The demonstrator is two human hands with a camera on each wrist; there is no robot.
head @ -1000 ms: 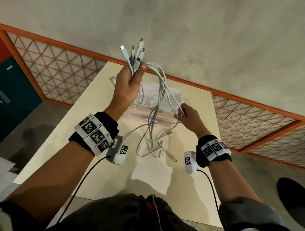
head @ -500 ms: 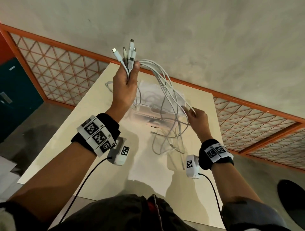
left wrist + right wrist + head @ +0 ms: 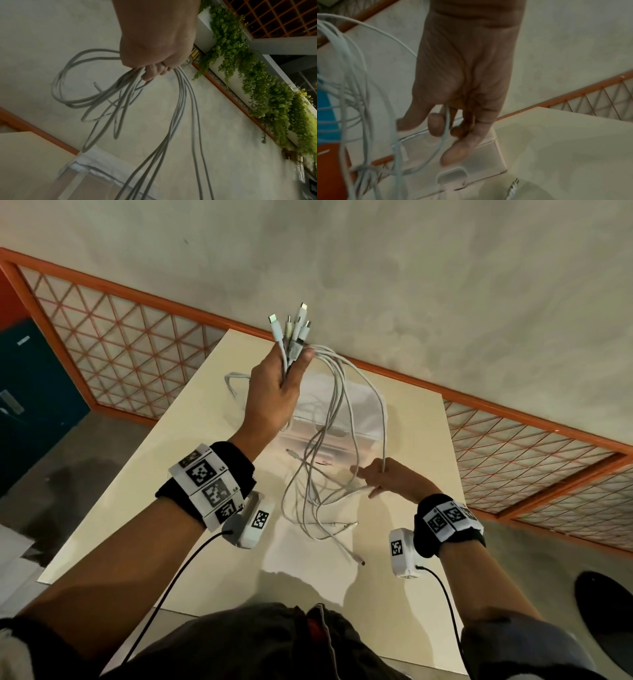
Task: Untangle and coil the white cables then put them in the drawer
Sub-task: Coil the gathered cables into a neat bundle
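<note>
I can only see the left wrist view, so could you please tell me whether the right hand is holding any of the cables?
Observer: Yes, the right hand pinches one strand of the white cables, lower than the left hand.
Operator: Thank you. Where are the plug ends?
Observer: Several connectors stick up together above the left hand's grip, and other ends dangle over the table.
Operator: Is any cable lying apart from the bunch?
Observer: One loose cable lies on the far left part of the table, beyond the left hand.
</note>
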